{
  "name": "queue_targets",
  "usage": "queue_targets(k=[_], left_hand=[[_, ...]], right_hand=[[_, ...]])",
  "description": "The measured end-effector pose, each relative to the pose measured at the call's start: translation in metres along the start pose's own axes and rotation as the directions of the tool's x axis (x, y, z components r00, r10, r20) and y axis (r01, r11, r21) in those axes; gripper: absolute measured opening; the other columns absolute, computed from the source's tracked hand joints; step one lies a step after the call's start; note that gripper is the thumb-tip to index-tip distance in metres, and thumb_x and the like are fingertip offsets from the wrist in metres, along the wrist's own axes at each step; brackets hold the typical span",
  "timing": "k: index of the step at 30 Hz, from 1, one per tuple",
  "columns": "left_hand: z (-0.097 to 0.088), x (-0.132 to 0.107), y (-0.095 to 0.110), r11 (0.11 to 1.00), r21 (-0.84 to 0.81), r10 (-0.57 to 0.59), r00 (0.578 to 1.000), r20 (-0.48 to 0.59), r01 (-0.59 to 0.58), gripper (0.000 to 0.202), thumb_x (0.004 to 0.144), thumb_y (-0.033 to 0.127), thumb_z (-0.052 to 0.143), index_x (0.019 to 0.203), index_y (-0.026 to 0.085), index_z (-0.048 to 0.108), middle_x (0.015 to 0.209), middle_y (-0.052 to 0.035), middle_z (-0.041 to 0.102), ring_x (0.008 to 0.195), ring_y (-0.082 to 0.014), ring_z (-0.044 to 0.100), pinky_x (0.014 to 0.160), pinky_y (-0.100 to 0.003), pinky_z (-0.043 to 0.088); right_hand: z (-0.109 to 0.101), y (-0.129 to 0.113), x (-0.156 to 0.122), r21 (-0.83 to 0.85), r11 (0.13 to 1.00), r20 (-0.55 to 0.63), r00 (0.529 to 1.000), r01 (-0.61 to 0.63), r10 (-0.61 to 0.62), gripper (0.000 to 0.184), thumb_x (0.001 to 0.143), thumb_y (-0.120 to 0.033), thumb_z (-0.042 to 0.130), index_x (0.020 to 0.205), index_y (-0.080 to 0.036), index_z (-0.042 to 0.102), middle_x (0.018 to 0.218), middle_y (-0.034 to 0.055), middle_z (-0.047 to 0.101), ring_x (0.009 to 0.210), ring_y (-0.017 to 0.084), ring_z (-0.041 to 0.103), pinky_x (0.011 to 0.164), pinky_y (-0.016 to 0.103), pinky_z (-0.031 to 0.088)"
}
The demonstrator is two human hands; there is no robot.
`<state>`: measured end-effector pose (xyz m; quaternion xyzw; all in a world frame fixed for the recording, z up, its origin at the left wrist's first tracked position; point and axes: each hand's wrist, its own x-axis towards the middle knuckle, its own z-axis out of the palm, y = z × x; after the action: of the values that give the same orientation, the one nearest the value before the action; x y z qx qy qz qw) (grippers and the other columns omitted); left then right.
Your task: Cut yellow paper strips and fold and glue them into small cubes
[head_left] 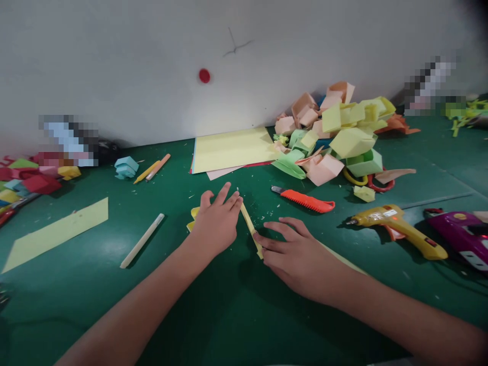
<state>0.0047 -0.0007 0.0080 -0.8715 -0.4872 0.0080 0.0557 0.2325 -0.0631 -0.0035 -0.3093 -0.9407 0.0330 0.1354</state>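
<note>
A narrow pale-yellow paper strip (249, 223) lies slantwise between my two hands, just above the green table. At its far end, the thumb and nearest finger of my left hand (217, 221) close on the strip, while the other fingers are raised and spread. My right hand (301, 256) has its thumb and index finger at the near end, its other fingers stretched out. Behind my left hand a folded yellow paper piece (193, 218) is mostly hidden. Partly under my right forearm lies a pale-yellow paper sheet (343, 259).
An orange box cutter (305, 199), blade out, lies beyond my right hand. Further right are a yellow glue gun (400, 229) and a purple device (459, 231). Folded paper shapes (343, 137) are heaped behind, beside stacked sheets (232, 150). A pale stick (143, 240) and paper strip (57, 234) lie left.
</note>
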Motion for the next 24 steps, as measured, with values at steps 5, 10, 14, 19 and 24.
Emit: queue_targets(k=[5, 10, 14, 19, 24], left_hand=[[-0.002, 0.009, 0.005, 0.996, 0.085, -0.002, 1.0, 0.002, 0.001, 0.06, 0.082, 0.004, 0.038, 0.14, 0.01, 0.054, 0.161, -0.0129, 0.033, 0.152, -0.0346, 0.018, 0.109, -0.064, 0.024], [-0.007, -0.01, 0.008, 0.998, 0.06, 0.014, 0.996, -0.084, -0.009, 0.056, 0.088, 0.006, 0.039, 0.142, 0.013, 0.052, 0.162, -0.0126, 0.03, 0.149, -0.0356, 0.025, 0.104, -0.061, 0.029], [-0.01, -0.038, 0.016, 0.983, -0.07, 0.157, 0.973, -0.168, -0.17, 0.039, 0.096, 0.016, 0.04, 0.124, 0.022, 0.066, 0.149, -0.0058, 0.053, 0.137, -0.0336, 0.044, 0.1, -0.056, 0.034], [-0.006, -0.056, 0.024, 0.942, -0.259, 0.171, 0.97, -0.171, -0.212, 0.037, 0.096, 0.026, 0.051, 0.131, 0.02, 0.061, 0.131, -0.0088, 0.067, 0.121, -0.0286, 0.058, 0.098, -0.048, 0.042], [-0.003, -0.053, 0.025, 0.93, -0.312, 0.145, 0.974, -0.177, -0.195, 0.039, 0.092, 0.036, 0.06, 0.127, 0.019, 0.063, 0.127, -0.0089, 0.068, 0.119, -0.0294, 0.059, 0.099, -0.049, 0.043]], right_hand=[[0.0, 0.0, 0.002, 0.029, 0.999, -0.044, 0.999, -0.016, 0.018, 0.011, 0.097, -0.019, 0.054, 0.096, -0.022, 0.064, 0.135, 0.0009, 0.066, 0.125, 0.029, 0.051, 0.106, 0.054, 0.033], [0.003, 0.004, 0.005, 0.086, 0.996, -0.105, 0.994, -0.029, 0.038, 0.014, 0.099, -0.029, 0.056, 0.088, -0.022, 0.062, 0.127, -0.0005, 0.07, 0.113, 0.025, 0.056, 0.102, 0.05, 0.034], [0.005, 0.007, 0.006, 0.106, 0.994, -0.129, 0.991, -0.023, 0.037, 0.012, 0.098, -0.029, 0.057, 0.09, -0.022, 0.063, 0.121, 0.0002, 0.073, 0.109, 0.023, 0.057, 0.099, 0.048, 0.036], [0.006, 0.006, 0.008, 0.037, 0.999, -0.096, 0.995, 0.041, -0.037, 0.016, 0.1, -0.023, 0.051, 0.093, -0.019, 0.065, 0.119, 0.0057, 0.071, 0.104, 0.024, 0.058, 0.091, 0.043, 0.044], [0.012, 0.007, 0.008, -0.019, 0.999, -0.172, 0.984, 0.047, -0.05, 0.016, 0.098, -0.016, 0.052, 0.099, -0.017, 0.067, 0.117, 0.0075, 0.072, 0.104, 0.024, 0.059, 0.089, 0.041, 0.048]])
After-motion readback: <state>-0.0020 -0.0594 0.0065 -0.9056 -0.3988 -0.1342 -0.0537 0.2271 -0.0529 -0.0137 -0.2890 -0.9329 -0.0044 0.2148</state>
